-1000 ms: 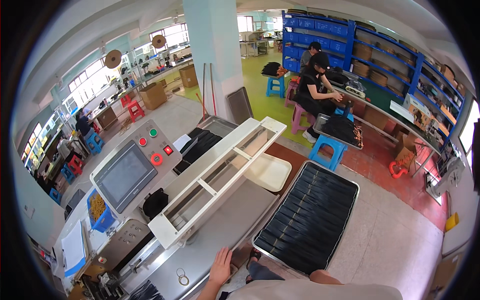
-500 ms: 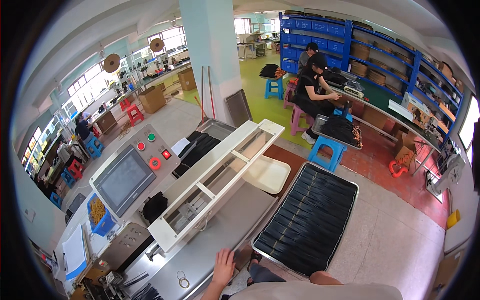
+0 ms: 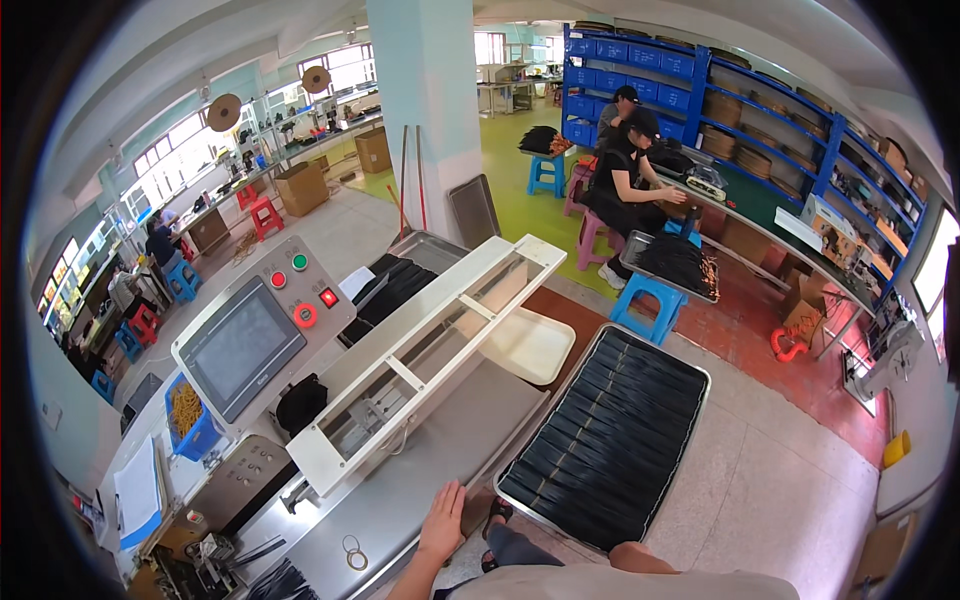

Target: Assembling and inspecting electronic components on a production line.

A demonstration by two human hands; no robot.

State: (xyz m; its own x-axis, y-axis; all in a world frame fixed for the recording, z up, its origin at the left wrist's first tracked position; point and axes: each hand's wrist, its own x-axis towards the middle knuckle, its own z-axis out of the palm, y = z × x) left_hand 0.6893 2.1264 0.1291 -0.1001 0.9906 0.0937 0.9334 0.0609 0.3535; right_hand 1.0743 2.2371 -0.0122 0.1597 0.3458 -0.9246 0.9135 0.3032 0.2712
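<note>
My left hand (image 3: 442, 520) lies at the front edge of the metal worktop (image 3: 455, 435), fingers stretched out and nothing visible in them. Two thin rings (image 3: 355, 553) rest on the worktop to its left, near a bundle of black strips (image 3: 283, 582). To the right, a large tray (image 3: 704, 400) holds rows of black cord-like bundles (image 3: 610, 430). A rounded patch of bare skin, perhaps my right hand (image 3: 640, 557), shows at the tray's near edge; no fingers can be made out there.
A white slotted frame (image 3: 420, 375) spans the worktop. Beside it stands a control panel (image 3: 265, 330) with a screen and buttons. A cream tray (image 3: 530, 345) lies beyond. Two people sit by a green table (image 3: 760, 205); a blue stool (image 3: 648, 310) bears another tray of bundles.
My view has shifted slightly. My left hand's fingers have drawn closer together at the worktop's edge. The nearer co-worker's hands have moved a little.
</note>
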